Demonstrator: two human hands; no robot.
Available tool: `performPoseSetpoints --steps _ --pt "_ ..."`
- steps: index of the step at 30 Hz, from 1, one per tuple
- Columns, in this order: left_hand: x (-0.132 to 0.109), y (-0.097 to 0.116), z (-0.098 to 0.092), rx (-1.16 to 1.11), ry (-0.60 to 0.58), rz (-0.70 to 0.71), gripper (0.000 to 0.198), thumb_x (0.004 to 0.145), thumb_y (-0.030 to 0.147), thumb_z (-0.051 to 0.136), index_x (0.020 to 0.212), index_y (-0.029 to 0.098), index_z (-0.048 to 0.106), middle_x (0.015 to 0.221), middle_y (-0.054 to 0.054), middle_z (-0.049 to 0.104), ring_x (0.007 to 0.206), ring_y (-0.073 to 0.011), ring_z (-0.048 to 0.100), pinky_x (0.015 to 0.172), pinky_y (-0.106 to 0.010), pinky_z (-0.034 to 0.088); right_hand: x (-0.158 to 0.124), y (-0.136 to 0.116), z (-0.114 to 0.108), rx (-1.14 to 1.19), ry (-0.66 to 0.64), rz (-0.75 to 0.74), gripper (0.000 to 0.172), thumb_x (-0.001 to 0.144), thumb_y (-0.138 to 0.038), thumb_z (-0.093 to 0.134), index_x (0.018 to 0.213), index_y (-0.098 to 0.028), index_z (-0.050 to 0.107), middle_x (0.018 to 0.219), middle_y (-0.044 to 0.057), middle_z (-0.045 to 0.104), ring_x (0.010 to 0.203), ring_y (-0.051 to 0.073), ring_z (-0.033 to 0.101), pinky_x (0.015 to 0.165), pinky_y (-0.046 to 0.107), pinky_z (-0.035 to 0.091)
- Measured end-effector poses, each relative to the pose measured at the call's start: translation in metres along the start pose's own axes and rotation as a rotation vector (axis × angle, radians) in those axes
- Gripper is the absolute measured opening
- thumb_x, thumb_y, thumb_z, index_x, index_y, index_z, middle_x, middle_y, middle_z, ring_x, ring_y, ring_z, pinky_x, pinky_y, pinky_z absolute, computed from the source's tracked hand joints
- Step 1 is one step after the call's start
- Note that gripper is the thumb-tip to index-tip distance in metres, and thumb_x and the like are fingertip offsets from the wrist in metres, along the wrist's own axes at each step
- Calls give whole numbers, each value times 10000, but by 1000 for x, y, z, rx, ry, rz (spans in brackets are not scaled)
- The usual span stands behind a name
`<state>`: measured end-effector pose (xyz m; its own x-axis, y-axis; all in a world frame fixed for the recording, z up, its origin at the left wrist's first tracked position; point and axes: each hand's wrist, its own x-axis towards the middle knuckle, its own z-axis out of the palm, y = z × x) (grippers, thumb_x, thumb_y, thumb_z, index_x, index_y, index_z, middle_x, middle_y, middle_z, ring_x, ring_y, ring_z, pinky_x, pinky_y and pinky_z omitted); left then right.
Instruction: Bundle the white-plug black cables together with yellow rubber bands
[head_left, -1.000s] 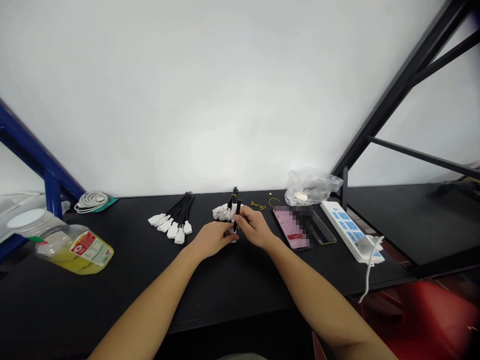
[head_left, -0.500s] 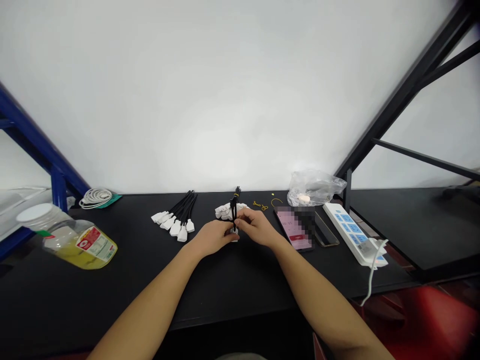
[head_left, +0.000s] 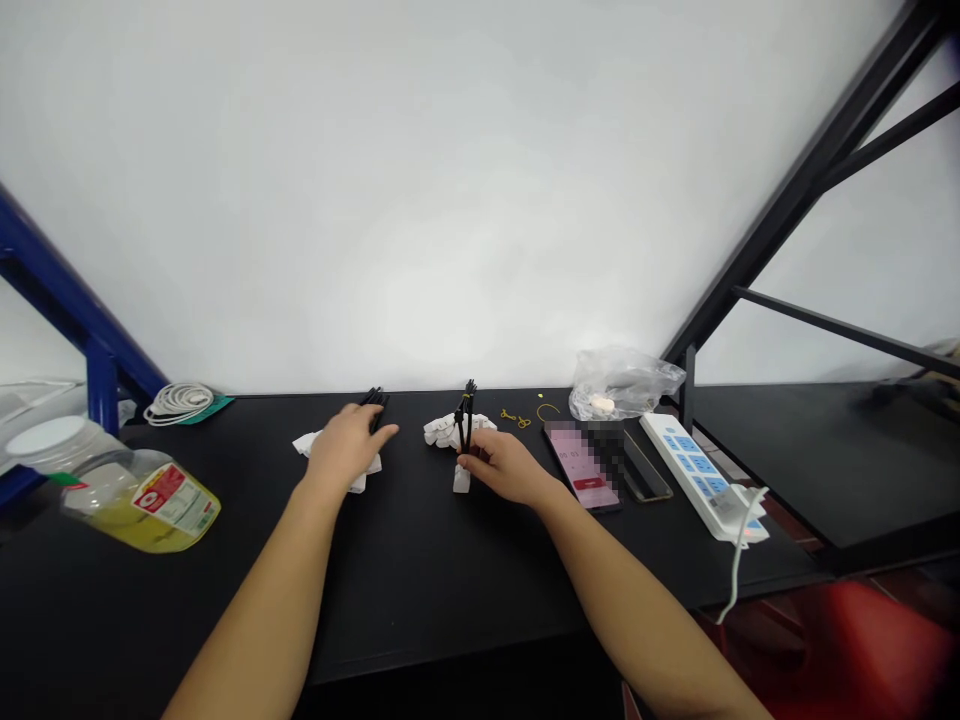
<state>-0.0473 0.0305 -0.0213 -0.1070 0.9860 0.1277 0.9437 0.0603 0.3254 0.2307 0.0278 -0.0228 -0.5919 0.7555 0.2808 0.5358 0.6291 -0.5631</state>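
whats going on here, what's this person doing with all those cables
A person is at a black bench with bunches of black cables ending in white plugs. Their right hand grips an upright cable bundle, and their left hand rests on a second cable bundle. Small yellow ties lie just beyond, near a phone and a white power strip.

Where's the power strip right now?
In the head view, the white power strip lies at the right of the black table, right of the pink-screened phone.
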Motion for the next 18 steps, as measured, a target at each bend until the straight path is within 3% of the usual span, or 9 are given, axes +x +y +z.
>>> performPoseSetpoints --steps 4,11,15,18 --pt "10 -27 7 149 -67 -158 495 864 434 521 1292 212 632 1279 -165 643 1137 -367 616 871 -427 505 -1 -1 0 -10 -19 10 104 935 -287 585 892 -195 609 808 13 618 713 147 540 640 252 369" --pt "9 -24 7 86 -9 -126 378 819 273 505 1131 264 718 1163 -106 722 1044 -340 662 824 -409 504 -2 0 1 -30 -27 20 141 943 -307 578 851 -200 579 778 6 609 679 142 529 620 255 344" --pt "6 -16 -2 65 142 -90 349 874 335 475 1063 232 750 1110 -133 705 1041 -344 647 858 -432 492 -1 -1 0 -31 -32 15 127 947 -304 571 875 -200 588 779 5 608 680 141 527 622 253 343" --pt "3 -4 -6 -221 303 1 348 901 365 468 1043 201 740 1065 -111 693 984 -274 660 880 -380 502 -1 -2 1 -28 -29 12 124 945 -305 575 886 -198 594 777 4 607 681 140 528 623 252 343"
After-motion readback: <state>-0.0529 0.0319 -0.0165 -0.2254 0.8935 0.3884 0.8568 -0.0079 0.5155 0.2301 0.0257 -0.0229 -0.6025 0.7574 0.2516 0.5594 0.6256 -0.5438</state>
